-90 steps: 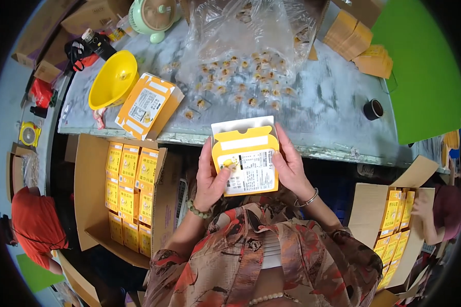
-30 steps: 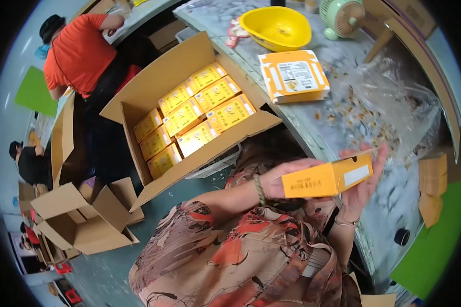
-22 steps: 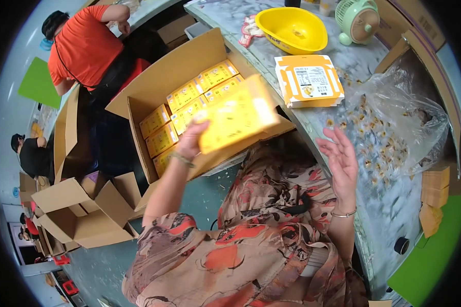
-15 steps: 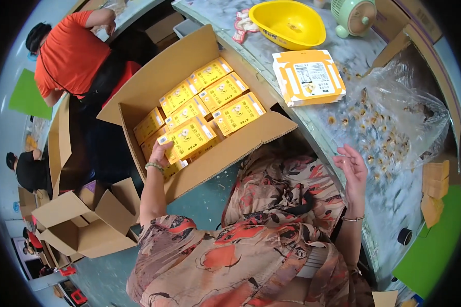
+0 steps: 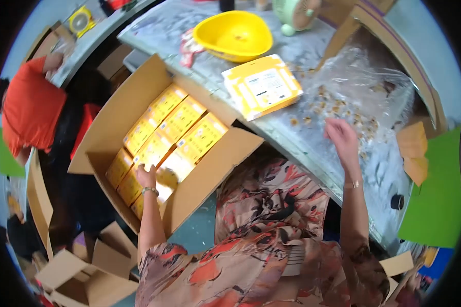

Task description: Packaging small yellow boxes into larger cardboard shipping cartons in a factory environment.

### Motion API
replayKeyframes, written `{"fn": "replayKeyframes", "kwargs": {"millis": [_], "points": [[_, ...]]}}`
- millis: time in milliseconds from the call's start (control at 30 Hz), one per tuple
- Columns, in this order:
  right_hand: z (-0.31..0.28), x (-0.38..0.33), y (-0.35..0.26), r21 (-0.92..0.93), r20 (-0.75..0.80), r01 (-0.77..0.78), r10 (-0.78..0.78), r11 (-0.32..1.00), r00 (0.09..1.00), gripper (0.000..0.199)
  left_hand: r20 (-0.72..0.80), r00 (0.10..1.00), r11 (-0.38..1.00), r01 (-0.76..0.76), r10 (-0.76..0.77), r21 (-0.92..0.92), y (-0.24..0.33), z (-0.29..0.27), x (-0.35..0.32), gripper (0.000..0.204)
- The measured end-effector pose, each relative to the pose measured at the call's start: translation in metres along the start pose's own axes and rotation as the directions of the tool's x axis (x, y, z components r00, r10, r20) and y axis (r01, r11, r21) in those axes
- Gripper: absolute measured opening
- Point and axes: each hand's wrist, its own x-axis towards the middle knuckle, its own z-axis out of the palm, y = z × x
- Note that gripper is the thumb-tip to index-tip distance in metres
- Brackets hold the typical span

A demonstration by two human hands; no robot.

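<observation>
My left hand (image 5: 147,176) reaches down into an open cardboard carton (image 5: 210,171) on the floor at my left. It grips a yellow box (image 5: 173,171) at its end, and the box lies low among rows of the same yellow boxes (image 5: 182,120) packed in the carton. My right hand (image 5: 341,138) is stretched out over the grey table (image 5: 312,56) with its fingers apart and nothing in it. It hovers beside small brown pieces (image 5: 338,107) scattered by a clear plastic bag (image 5: 366,92).
A stack of flat yellow boxes (image 5: 262,86), a yellow bowl (image 5: 234,35) and a small green fan (image 5: 297,13) sit on the table. A person in an orange top (image 5: 28,107) bends at the left. Empty cartons (image 5: 77,271) lie on the floor.
My left hand carried the yellow box from in front of me down into the carton and set it among the others. My right hand let go and moved out to the table.
</observation>
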Motion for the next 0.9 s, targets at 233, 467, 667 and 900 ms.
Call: {"fn": "replayKeyframes", "kwargs": {"millis": [233, 467, 667, 900], "points": [[0.042, 0.143, 0.013, -0.415, 0.097, 0.217, -0.194, 0.884, 0.976, 0.019, -0.173, 0.601, 0.436, -0.722, 0.781, -0.538, 0.289, -0.024, -0.041, 0.050], [0.071, 0.175, 0.005, -0.751, 0.272, 0.243, -0.048, 0.614, 0.961, 0.043, 0.056, 0.438, 0.439, -0.872, 0.897, -0.215, 0.334, 0.005, -0.083, 0.058], [0.062, 0.180, -0.015, -0.769, 0.263, 0.239, -0.047, 0.593, 0.964, 0.043, 0.024, 0.455, 0.448, -0.866, 0.890, -0.223, 0.335, 0.003, -0.089, 0.057], [0.039, 0.130, -0.037, -0.546, 0.077, 0.281, -0.286, 0.789, 0.955, 0.031, -0.235, 0.547, 0.269, -0.687, 0.804, -0.675, 0.329, -0.003, -0.106, 0.044]]}}
